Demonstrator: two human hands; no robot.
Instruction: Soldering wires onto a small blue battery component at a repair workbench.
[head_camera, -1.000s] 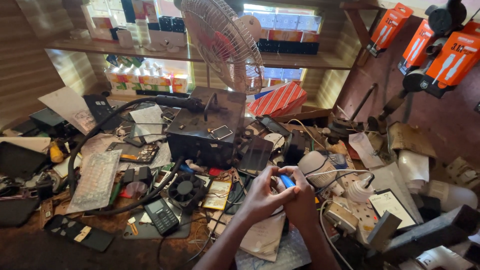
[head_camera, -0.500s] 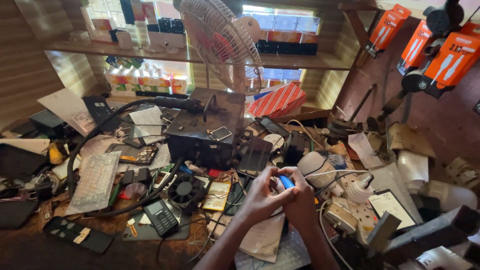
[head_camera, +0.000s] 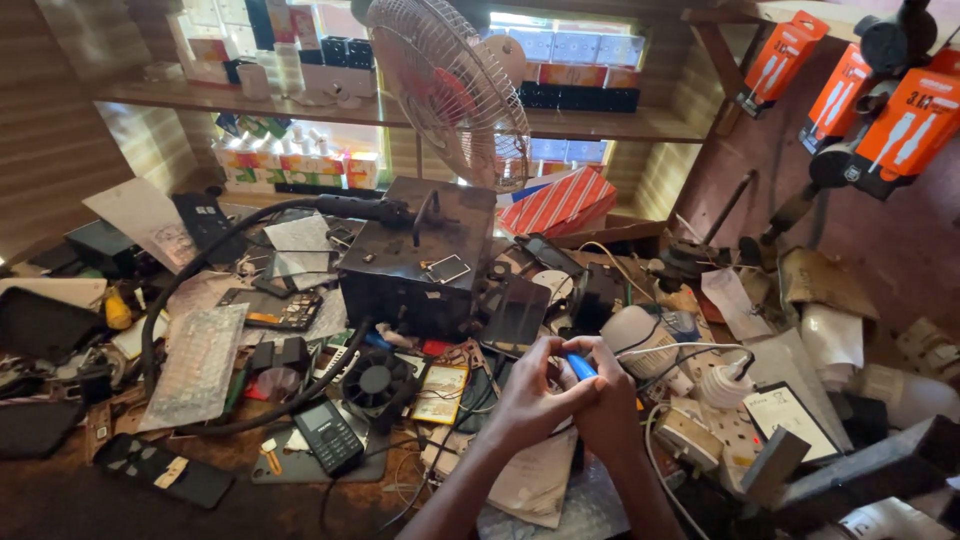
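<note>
Both hands meet just above the cluttered desk (head_camera: 60, 510). The left hand (head_camera: 530, 395) and the right hand (head_camera: 610, 405) are curled together around a small blue-tipped tool (head_camera: 581, 366), whose blue end pokes up between the fingers; whatever small piece they press it into is hidden under the fingers.

For work this fine, it seems best to keep the wrists braced low, turn the tool with fingertips only, and hold the hidden piece steady with the other hand so it does not slip into the clutter.

Counted outward: one blue tool, one small black cooling fan (head_camera: 372, 380), one black keypad phone (head_camera: 328, 435), one black box-shaped unit (head_camera: 415, 265), one desk fan (head_camera: 450, 85), three orange hanging packs (head_camera: 915, 125).
</note>
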